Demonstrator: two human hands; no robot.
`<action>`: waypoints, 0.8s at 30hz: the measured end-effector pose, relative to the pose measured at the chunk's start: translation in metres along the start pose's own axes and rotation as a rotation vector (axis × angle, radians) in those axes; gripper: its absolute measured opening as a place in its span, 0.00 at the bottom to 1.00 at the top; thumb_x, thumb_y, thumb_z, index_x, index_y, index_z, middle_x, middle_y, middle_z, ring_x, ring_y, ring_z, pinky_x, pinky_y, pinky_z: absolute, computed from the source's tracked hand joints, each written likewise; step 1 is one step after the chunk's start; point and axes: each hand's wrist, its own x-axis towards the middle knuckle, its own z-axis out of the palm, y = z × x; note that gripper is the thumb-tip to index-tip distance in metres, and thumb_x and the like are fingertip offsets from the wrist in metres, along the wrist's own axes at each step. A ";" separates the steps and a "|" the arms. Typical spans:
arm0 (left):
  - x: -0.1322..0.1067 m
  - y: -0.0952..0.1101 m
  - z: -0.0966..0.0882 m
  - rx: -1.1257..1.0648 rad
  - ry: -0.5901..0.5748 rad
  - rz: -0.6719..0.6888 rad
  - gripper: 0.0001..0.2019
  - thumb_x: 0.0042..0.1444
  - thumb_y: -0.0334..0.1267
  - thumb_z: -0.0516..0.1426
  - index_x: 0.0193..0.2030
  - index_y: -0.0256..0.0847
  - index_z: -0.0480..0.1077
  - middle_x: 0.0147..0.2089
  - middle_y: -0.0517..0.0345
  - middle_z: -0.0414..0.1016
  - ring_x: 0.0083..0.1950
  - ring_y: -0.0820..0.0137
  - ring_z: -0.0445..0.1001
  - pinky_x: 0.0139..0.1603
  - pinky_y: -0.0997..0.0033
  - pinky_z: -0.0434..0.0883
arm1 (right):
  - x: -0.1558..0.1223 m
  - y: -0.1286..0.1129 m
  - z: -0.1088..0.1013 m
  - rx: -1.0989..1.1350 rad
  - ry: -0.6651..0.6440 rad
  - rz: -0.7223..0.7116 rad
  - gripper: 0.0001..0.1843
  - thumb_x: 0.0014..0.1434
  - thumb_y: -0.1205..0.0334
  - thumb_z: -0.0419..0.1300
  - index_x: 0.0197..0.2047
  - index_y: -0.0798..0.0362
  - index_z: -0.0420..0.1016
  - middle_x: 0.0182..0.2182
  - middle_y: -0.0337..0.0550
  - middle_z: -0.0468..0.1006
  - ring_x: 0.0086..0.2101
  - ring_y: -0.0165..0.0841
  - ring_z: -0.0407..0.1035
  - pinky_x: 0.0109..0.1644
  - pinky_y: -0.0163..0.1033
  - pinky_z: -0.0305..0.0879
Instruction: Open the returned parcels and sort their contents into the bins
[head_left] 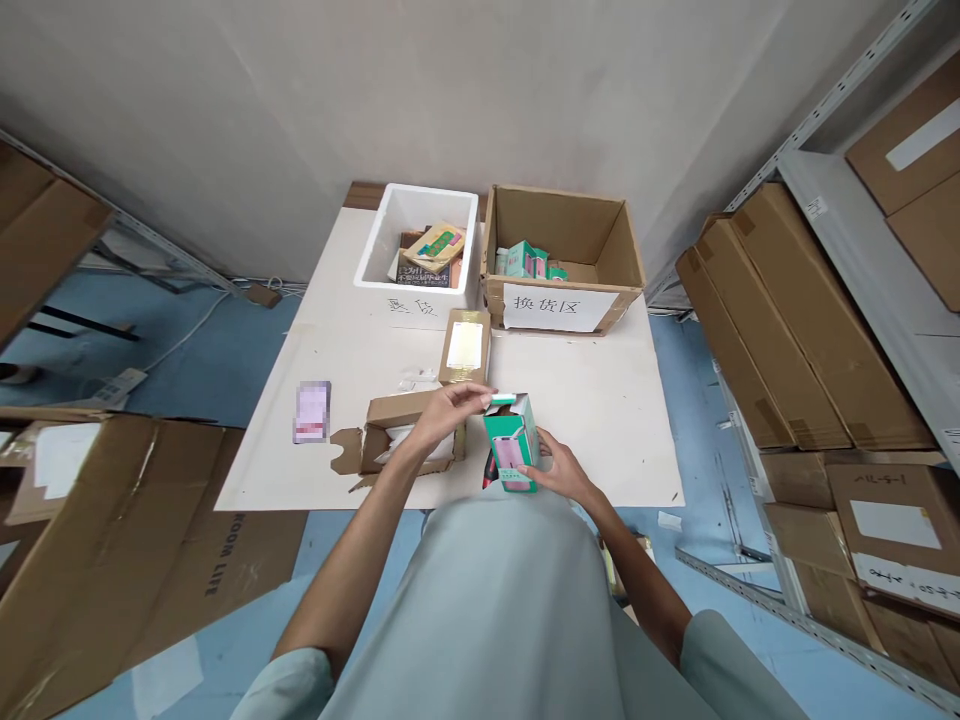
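A green and white product box [508,448] with a pink picture on its front stands tilted near the table's front edge, its top flap raised. My right hand [559,467] grips its lower right side. At its top left, my left hand [457,408] pinches the raised flap. Left of it lies an opened brown carton [397,412] with white material inside, partly behind my left forearm. Just beyond my left hand sits a closed brown carton [465,345] with a white label. A red and black object [490,470] shows partly beside the green box.
At the back of the table [600,420] stand a white foam box [365,268] with books and a large cardboard box [636,262] with green boxes. A phone-like blurred item [312,412] lies left. Shelves with cartons [772,320] flank the right; a big carton [180,530] stands left.
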 end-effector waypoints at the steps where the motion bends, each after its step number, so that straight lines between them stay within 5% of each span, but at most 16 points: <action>1: -0.003 0.002 0.002 0.027 -0.016 0.033 0.26 0.53 0.64 0.73 0.42 0.43 0.83 0.54 0.45 0.87 0.57 0.52 0.84 0.63 0.48 0.80 | 0.000 -0.001 -0.001 0.034 0.000 -0.015 0.43 0.63 0.45 0.72 0.76 0.45 0.68 0.64 0.51 0.82 0.60 0.50 0.79 0.68 0.59 0.75; 12: -0.014 0.011 0.016 0.140 0.046 0.160 0.24 0.61 0.64 0.67 0.43 0.42 0.84 0.52 0.46 0.87 0.56 0.54 0.84 0.58 0.53 0.81 | 0.004 -0.014 -0.010 -0.033 -0.029 -0.047 0.38 0.65 0.46 0.71 0.74 0.45 0.71 0.58 0.46 0.85 0.53 0.46 0.81 0.64 0.54 0.78; 24: -0.011 -0.010 0.026 0.292 0.281 0.186 0.22 0.65 0.63 0.64 0.41 0.45 0.84 0.46 0.49 0.86 0.51 0.55 0.83 0.52 0.57 0.80 | 0.006 -0.013 -0.004 0.054 -0.063 -0.006 0.36 0.66 0.44 0.69 0.72 0.50 0.72 0.56 0.46 0.87 0.52 0.45 0.83 0.64 0.53 0.77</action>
